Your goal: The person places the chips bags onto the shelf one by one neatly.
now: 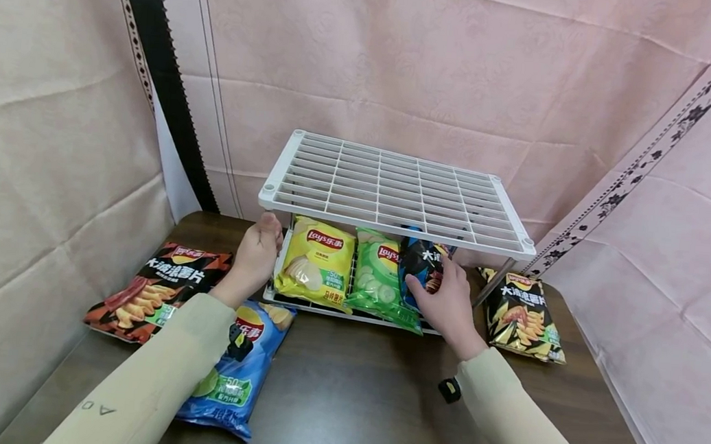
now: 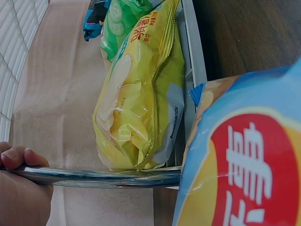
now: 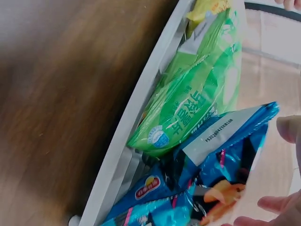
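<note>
My left hand (image 1: pixel 258 249) grips the shiny metal post (image 2: pixel 113 179) at the left front corner of a white two-tier rack (image 1: pixel 393 219). On the lower shelf stand a yellow chip bag (image 1: pixel 317 260), a green chip bag (image 1: pixel 379 279) and a blue-and-black chip bag (image 1: pixel 417 262), side by side from left to right. My right hand (image 1: pixel 449 301) is at the blue-and-black bag, thumb and fingers spread. In the right wrist view, a gap shows between the thumb and that bag; whether other fingers touch it, I cannot tell.
Left of the rack, a red-and-black chip bag (image 1: pixel 159 291) and a light-blue chip bag (image 1: pixel 240 372) lie on the dark wooden table (image 1: pixel 343 393). A black-and-yellow chip bag (image 1: pixel 522 316) lies right of it. Pink cloth (image 1: pixel 403 67) hangs behind and at both sides.
</note>
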The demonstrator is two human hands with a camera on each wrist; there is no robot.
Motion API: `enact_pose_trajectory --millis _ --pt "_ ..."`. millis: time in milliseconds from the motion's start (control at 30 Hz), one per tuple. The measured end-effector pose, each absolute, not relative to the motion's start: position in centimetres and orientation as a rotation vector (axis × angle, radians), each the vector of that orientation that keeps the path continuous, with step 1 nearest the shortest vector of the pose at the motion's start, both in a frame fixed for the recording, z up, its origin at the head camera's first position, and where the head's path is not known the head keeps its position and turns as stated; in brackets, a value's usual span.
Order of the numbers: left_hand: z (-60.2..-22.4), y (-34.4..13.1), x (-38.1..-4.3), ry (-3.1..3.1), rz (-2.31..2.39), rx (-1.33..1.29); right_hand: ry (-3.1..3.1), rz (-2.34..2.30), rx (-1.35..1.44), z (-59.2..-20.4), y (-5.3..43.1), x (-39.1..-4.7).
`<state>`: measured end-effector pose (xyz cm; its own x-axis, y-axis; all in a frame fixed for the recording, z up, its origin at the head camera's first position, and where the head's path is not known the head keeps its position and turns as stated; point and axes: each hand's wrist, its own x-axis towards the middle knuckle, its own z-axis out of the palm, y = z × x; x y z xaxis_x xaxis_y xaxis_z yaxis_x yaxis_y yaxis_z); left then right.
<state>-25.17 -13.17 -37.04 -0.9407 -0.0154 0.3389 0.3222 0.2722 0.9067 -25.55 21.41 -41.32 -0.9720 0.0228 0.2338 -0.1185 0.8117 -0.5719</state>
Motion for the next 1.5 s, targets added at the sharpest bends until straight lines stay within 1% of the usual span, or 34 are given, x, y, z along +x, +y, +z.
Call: enact_pose_trajectory --millis 200,400,633,800,1000,1100,1167,1233,1367,1500 --pt "-37.0 -13.3 -25.1 -2.269 -1.724 -0.287 -2.759 0.843 0.133 -41.1 22.2 -23.3" --pt "-37.2 -13.4 -25.2 -2.275 -1.715 -0.273 -2.734 0.817 0.165 -41.8 24.4 -21.6" --pt "-40.5 -14.2 -28.1 -2.253 -1.712 -0.263 -2.721 0.71 0.174 -42.5 27.2 -20.2" --pt "-40.8 -14.3 -28.4 -2.238 -1.69 -0.264 -2.697 0.618 0.171 -43.0 29.3 -19.4" --pt "-40.7 -14.3 -28.3 -2.235 -1.699 -0.255 -2.658 0.546 0.157 -44.7 32.0 -19.6" --pt "-39.3 -14.1 -27.1 -2.246 -1.713 -0.268 -2.651 0.514 0.124 -45.3 33.3 -20.1" --pt "-38.9 -14.0 -26.9 -2.257 -1.724 -0.261 -2.641 0.507 0.092 -45.6 34.1 -20.7" --pt "-38.9 -13.9 -26.9 -2.262 -1.729 -0.249 -2.646 0.509 0.042 -45.7 35.0 -21.2" --pt "-40.6 -14.2 -28.3 -2.244 -1.745 -0.243 -2.688 0.528 -0.1 -45.7 36.6 -22.2" --pt "-40.7 -14.1 -28.4 -2.245 -1.745 -0.258 -2.711 0.589 -0.262 -45.5 37.8 -22.8"
